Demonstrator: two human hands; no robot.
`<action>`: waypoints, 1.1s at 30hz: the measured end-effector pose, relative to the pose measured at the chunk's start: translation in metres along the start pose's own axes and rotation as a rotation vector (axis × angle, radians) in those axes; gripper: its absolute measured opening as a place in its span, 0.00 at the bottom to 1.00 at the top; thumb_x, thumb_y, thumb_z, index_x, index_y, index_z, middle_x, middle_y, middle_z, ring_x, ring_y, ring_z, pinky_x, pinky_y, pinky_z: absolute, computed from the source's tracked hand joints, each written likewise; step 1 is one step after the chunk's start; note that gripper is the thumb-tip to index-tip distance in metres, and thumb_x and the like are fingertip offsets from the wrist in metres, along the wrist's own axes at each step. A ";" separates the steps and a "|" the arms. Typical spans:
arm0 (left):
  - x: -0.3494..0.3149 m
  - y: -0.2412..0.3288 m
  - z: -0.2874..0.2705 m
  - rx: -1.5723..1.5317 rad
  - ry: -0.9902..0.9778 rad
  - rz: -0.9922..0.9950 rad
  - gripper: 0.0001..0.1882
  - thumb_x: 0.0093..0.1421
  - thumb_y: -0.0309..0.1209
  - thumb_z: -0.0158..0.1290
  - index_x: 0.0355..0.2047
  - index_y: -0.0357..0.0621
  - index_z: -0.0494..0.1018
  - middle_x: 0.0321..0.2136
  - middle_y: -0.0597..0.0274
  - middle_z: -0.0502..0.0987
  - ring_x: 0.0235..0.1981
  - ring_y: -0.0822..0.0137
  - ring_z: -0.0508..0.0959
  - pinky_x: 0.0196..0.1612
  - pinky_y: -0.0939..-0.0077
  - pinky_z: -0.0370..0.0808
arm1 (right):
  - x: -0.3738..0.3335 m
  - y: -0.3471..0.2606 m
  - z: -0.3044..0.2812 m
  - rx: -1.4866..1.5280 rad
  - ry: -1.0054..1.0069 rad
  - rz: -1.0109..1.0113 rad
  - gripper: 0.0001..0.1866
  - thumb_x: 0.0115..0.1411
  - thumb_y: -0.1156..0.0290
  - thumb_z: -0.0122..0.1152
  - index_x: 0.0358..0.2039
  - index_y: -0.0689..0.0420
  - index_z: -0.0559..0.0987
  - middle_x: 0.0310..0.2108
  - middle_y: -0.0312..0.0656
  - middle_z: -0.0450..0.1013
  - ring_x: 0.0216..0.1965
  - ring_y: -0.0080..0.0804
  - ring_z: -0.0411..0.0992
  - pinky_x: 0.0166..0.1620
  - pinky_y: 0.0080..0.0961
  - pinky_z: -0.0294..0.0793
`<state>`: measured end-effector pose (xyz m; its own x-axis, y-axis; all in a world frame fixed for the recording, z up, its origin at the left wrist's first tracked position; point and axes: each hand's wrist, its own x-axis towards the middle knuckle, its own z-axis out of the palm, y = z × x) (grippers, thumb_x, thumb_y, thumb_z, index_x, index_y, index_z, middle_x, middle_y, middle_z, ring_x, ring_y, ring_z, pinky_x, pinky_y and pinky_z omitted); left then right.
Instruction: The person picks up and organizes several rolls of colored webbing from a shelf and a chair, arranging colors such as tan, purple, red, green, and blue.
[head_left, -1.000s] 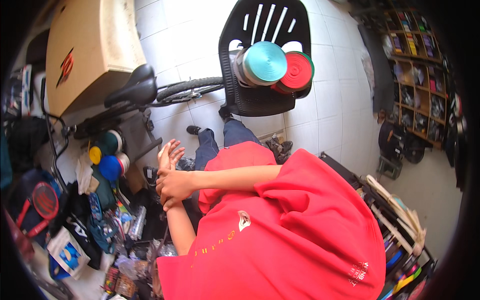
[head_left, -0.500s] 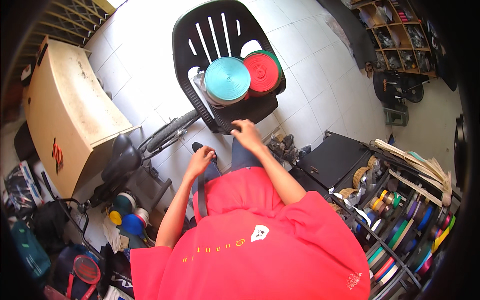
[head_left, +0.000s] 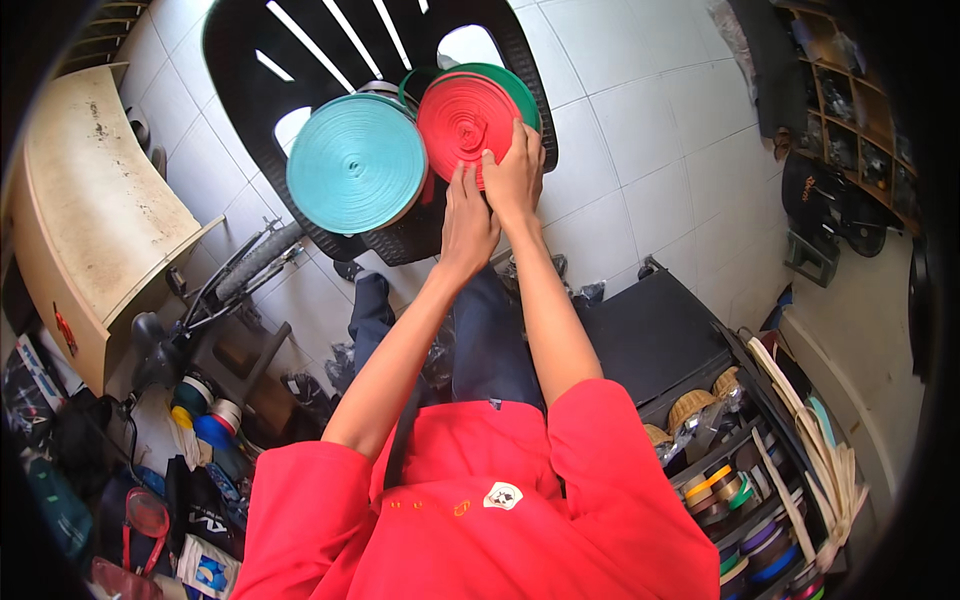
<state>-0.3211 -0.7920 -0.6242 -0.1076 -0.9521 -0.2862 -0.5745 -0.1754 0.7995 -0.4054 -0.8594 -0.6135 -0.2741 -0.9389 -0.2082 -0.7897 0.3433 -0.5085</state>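
Observation:
A red roll of flat strap or ribbon (head_left: 455,115) lies on the black plastic chair (head_left: 240,60), partly over a green roll (head_left: 510,88). My left hand (head_left: 468,225) reaches its near edge, fingers stretched out and fingertips touching the red face. Just to the right, my right hand (head_left: 517,178) grips the roll's near right edge, thumb on the face and fingers along the side. The left thumb is hidden. Beside these rolls, on the left, sits a wide light-blue roll (head_left: 350,165), with another roll partly showing beneath it.
A wooden desk (head_left: 100,190) and a bicycle wheel (head_left: 258,262) are at the left. A black cabinet (head_left: 655,335) stands at the right, beside a rack of coloured rolls (head_left: 765,545). Pale strips (head_left: 800,450) lie along the rack. Cubbyhole shelves (head_left: 845,110) stand far right.
Both hands have moved forward from near my lap and the chair's front edge onto the red roll. The chair and rolls now appear closer and larger.

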 end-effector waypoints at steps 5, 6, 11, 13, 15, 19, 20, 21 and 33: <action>0.043 -0.017 0.044 0.108 0.029 0.065 0.46 0.57 0.39 0.57 0.66 0.27 0.45 0.67 0.29 0.39 0.67 0.30 0.46 0.67 0.47 0.51 | 0.008 0.020 0.014 0.142 0.114 0.039 0.34 0.52 0.73 0.65 0.59 0.66 0.66 0.55 0.53 0.65 0.58 0.51 0.63 0.62 0.39 0.62; 0.048 -0.021 0.050 0.055 0.036 0.033 0.48 0.57 0.41 0.57 0.67 0.27 0.44 0.68 0.30 0.36 0.69 0.32 0.43 0.68 0.46 0.48 | 0.009 0.018 0.013 0.170 0.102 0.076 0.33 0.52 0.72 0.65 0.59 0.66 0.67 0.54 0.53 0.66 0.58 0.51 0.63 0.62 0.39 0.63; 0.054 -0.011 0.070 0.050 0.181 -0.009 0.44 0.58 0.39 0.56 0.66 0.27 0.46 0.67 0.31 0.42 0.69 0.34 0.45 0.69 0.47 0.49 | 0.019 0.033 0.019 0.290 0.069 0.223 0.33 0.49 0.70 0.69 0.55 0.66 0.70 0.52 0.52 0.67 0.54 0.49 0.67 0.56 0.37 0.68; 0.057 -0.005 0.075 0.060 0.236 -0.039 0.43 0.59 0.37 0.55 0.66 0.27 0.47 0.67 0.31 0.45 0.69 0.36 0.46 0.69 0.48 0.49 | 0.024 0.042 0.019 0.295 0.009 0.227 0.31 0.48 0.70 0.71 0.53 0.66 0.71 0.50 0.52 0.69 0.52 0.47 0.70 0.54 0.37 0.70; 0.055 -0.002 0.079 0.016 0.295 -0.094 0.41 0.59 0.34 0.55 0.65 0.26 0.48 0.66 0.32 0.47 0.69 0.37 0.47 0.69 0.48 0.50 | 0.025 0.046 0.020 0.281 0.004 0.172 0.29 0.48 0.70 0.72 0.50 0.66 0.72 0.47 0.54 0.72 0.48 0.44 0.73 0.51 0.36 0.72; 0.049 -0.011 0.086 0.058 0.310 -0.051 0.44 0.57 0.32 0.58 0.66 0.27 0.46 0.67 0.33 0.46 0.69 0.38 0.47 0.69 0.49 0.49 | 0.024 0.049 0.018 0.388 -0.030 0.148 0.23 0.51 0.74 0.70 0.47 0.67 0.73 0.39 0.56 0.77 0.40 0.38 0.78 0.44 0.31 0.77; 0.044 -0.009 0.084 -0.001 0.284 -0.078 0.45 0.56 0.32 0.59 0.66 0.27 0.45 0.67 0.33 0.46 0.69 0.38 0.46 0.69 0.50 0.48 | 0.023 0.051 0.016 0.458 -0.074 0.193 0.22 0.53 0.76 0.69 0.46 0.68 0.73 0.37 0.56 0.78 0.38 0.36 0.79 0.42 0.29 0.78; 0.040 -0.004 0.078 -0.059 0.262 -0.104 0.47 0.55 0.32 0.59 0.66 0.27 0.44 0.67 0.33 0.45 0.70 0.38 0.46 0.69 0.50 0.48 | 0.021 0.053 0.013 0.508 -0.098 0.189 0.21 0.53 0.75 0.69 0.46 0.68 0.73 0.37 0.57 0.79 0.39 0.40 0.80 0.42 0.31 0.77; -0.011 0.017 -0.046 -0.005 0.105 0.429 0.52 0.46 0.30 0.70 0.67 0.40 0.51 0.67 0.43 0.52 0.69 0.44 0.52 0.69 0.52 0.52 | -0.061 0.036 -0.105 0.380 -0.124 -0.133 0.17 0.52 0.79 0.69 0.43 0.64 0.77 0.36 0.50 0.80 0.38 0.38 0.81 0.41 0.29 0.78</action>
<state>-0.2925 -0.7963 -0.5833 -0.2518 -0.9594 0.1271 -0.4922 0.2400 0.8368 -0.4752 -0.7928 -0.5314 -0.0970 -0.9736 -0.2067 -0.5489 0.2256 -0.8048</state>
